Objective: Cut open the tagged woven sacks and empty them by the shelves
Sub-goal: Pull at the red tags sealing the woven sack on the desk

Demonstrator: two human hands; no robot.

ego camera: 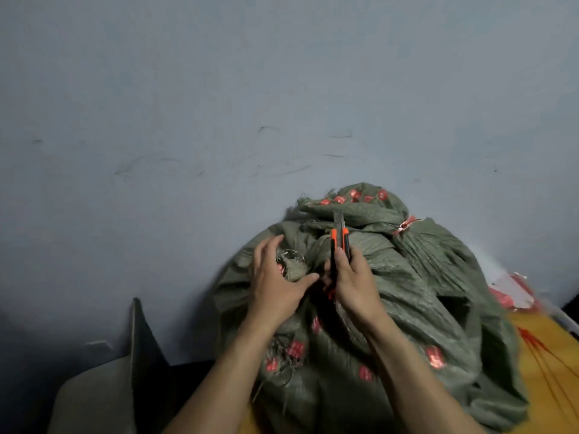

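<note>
Green woven sack sits lower centre-right of frame, slumped against the grey-blue wall. A second sack, folded and crumpled, lies on top of it at the wall.

Labels: red printed blocks are scattered over both sacks, too blurred to read. No legible brand or text anywhere.

A red tie cinches a gathered neck at the upper right of the pile. Another frayed, bunched neck sits under the left hand.

Left hand: fingers spread and lightly curved over that bunch, thumb stretched right toward the knife, not closed round anything.

Right hand: wrapped round the orange-and-black utility knife, index finger along the handle. Knife long axis is near vertical in frame. Blade is extended at the top, pointing away from the person toward the wall, over the fold between the two sacks.

Edges and room:
- Wall is right behind the pile; the wall face is bare across the upper frame.
- Lower left: cardboard with one flap standing up, just beside the sack's left edge.
- Lower right: yellow surface under the sack, with loose red strings on it.
- Right edge: red-and-white packaging near the sack, blurred.
</note>
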